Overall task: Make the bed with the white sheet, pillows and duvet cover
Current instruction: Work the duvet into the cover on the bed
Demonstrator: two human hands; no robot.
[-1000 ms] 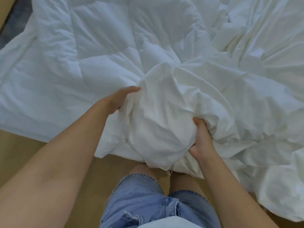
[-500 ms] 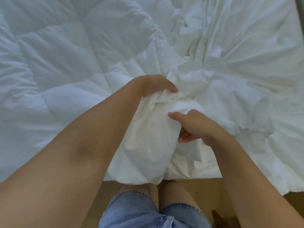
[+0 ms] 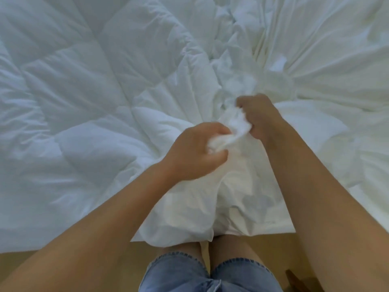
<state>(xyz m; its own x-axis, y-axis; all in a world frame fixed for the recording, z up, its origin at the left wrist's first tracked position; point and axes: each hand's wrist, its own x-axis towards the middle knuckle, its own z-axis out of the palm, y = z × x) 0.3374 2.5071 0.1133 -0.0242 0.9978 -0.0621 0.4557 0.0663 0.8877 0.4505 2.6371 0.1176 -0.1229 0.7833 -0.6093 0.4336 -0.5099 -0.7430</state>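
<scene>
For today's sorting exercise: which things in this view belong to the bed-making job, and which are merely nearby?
Part of the job:
- smooth white cotton duvet cover, bunched in both fists
- puffy white quilted duvet
- left hand
- right hand

Just nearby:
- frayed blue denim shorts
- tan floor
- dark brown object, too cropped to identify
</scene>
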